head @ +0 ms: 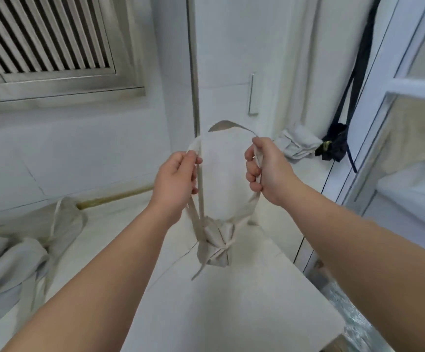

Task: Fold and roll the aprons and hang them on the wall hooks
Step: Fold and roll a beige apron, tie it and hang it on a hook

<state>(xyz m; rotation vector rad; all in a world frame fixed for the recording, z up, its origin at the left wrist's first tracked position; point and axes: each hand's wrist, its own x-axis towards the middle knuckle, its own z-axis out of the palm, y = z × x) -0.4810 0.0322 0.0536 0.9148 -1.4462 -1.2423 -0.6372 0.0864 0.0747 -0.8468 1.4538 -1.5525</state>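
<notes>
Head view has both hands raised in front of the wall, each closed on the same strap. The left hand (175, 184) pinches its side of the neck loop (241, 128) between thumb and curled fingers. The right hand (267, 171) has its fingers wrapped round the other side, with the strap running down through the fist. Between them the loop is held wide open, its top arching just above the knuckles.

Below the hands the two sides of the strap converge on the rolled apron (217, 246) — a tight bundle cinched with its own ties. It hangs beneath and between the wrists, its long axis roughly upright, and looks to be clear of the white surface (231, 313) underneath.

The hanging depends on that open loop. It faces the wall ahead with the weight straight below, so I'd judge it ready to drop over a hook, though I can't make out a free one. A pale bundle (297, 144) and a dark bundle (336, 144) already hang off to the right, nearer the right hand. Loose aprons (10, 265) lie heaped well to the left.
</notes>
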